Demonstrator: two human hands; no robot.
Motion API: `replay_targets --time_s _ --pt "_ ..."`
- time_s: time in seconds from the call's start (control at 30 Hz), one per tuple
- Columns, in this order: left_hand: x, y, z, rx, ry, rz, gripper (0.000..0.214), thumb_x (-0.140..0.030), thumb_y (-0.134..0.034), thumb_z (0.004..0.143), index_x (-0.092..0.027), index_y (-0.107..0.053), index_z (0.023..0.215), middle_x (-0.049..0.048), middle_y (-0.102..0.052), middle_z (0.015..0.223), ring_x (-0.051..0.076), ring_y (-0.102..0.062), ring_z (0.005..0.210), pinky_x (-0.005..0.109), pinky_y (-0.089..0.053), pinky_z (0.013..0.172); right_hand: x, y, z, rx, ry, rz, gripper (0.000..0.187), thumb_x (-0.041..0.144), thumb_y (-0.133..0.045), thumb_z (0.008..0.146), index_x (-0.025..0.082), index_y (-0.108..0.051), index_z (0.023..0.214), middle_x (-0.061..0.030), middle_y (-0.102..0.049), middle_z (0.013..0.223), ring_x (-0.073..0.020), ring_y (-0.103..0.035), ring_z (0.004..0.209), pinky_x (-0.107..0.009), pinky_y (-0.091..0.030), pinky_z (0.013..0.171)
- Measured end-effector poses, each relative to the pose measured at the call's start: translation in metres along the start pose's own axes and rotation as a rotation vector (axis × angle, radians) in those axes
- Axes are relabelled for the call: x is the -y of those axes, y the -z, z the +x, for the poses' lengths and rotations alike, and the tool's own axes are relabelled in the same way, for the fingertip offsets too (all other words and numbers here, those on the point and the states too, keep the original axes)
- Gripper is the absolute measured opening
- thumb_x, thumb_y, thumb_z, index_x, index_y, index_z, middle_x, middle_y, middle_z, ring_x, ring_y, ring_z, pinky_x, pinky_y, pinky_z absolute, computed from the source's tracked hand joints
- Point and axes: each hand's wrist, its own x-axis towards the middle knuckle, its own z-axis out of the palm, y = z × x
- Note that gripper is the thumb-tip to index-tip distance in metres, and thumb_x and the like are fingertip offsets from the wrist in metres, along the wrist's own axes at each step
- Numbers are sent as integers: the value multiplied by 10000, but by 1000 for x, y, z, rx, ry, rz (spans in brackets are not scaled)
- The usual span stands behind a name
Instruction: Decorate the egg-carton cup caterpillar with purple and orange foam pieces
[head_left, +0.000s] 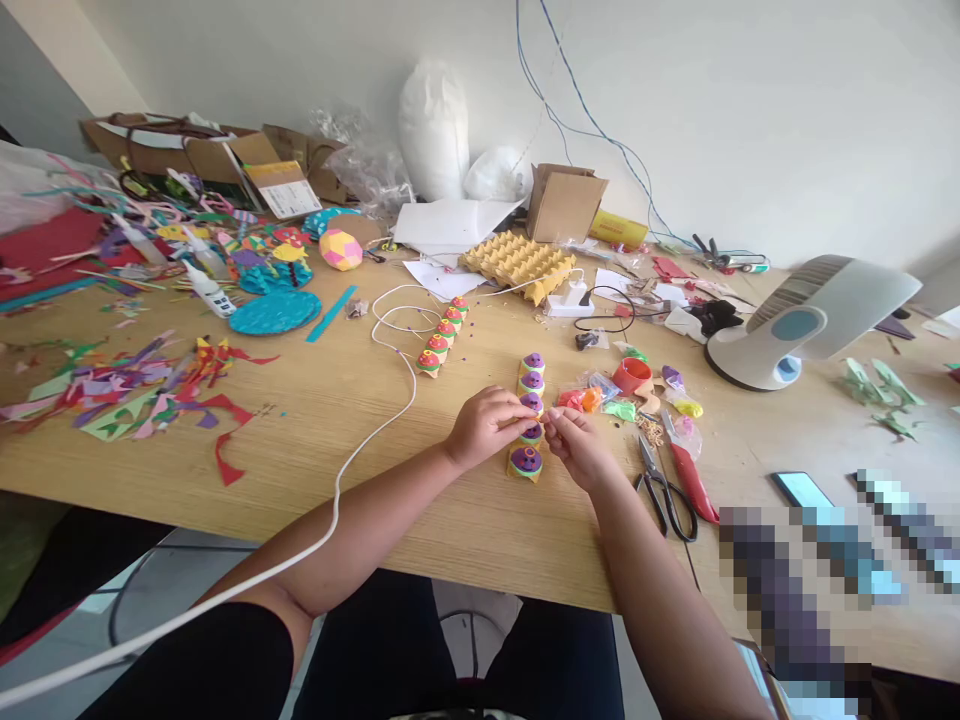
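A row of egg-carton cups topped with purple and green clay stands on the table in front of me. Small dark dots and an orange ring show on the nearest cup. My left hand comes over the row from the left, thumb and fingers pinched. From the right, my right hand is also pinched, its fingertips close to the left ones above the middle cups. What lies between the fingertips is too small to make out. Farther left stands a second row of cups with red and green clay tops.
Right of my hands lie black-handled scissors, a red-handled knife, clay packets and a white fan. A white cable crosses my left arm. Paper scraps and glue bottles lie left; a yellow egg tray sits behind.
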Motion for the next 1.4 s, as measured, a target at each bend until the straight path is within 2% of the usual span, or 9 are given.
replay_targets --time_s 0.17,0.5,0.77,0.9,1.1,1.3,1.4 --pt "0 0 -1 9 -40 14 132 -266 -665 913 -218 -756 995 26 -726 825 140 -631 786 293 -490 755 -2 -3 -2 66 64 -186 406 510 -852 637 167 -672 757 46 -482 600 -66 -314 529 -246 -207 495" --pt "0 -1 -1 55 -25 -8 187 -257 -670 908 -212 -738 1076 40 -734 868 153 -643 818 301 -504 769 -2 -5 -1 16 62 -93 362 452 -868 629 167 -662 710 59 -446 548 -64 -269 513 -263 -154 510" --pt "3 -1 0 28 -1 -42 123 -261 -665 914 -214 -754 984 37 -751 862 144 -655 800 305 -503 763 -5 0 2 22 77 -76 382 513 -803 715 165 -648 746 59 -406 574 -69 -277 522 -267 -147 520" --pt "3 -1 0 39 -30 -15 122 -260 -661 916 -223 -757 982 25 -736 827 140 -639 782 299 -493 757 -5 -1 1 82 59 -133 379 504 -809 709 154 -684 780 61 -395 579 -68 -250 528 -270 -144 523" --pt "1 -1 0 36 -16 -16 147 -257 -671 906 -216 -738 1031 36 -737 864 152 -648 813 307 -501 778 -9 2 4 27 76 -181 389 526 -807 696 164 -676 749 60 -389 559 -76 -258 527 -271 -162 525" --pt "2 0 0 31 -29 1 103 -258 -658 915 -215 -749 940 27 -728 820 144 -636 777 302 -488 752 -9 2 3 21 136 -300 464 565 -748 752 175 -556 590 50 -360 551 -83 -252 532 -285 -163 522" --pt "1 1 0 21 -29 5 104 -265 -663 912 -207 -749 922 28 -725 810 144 -630 767 303 -490 745 -9 2 3 4 142 -332 463 599 -737 742 176 -590 625 49 -373 552 -88 -254 536 -282 -177 523"
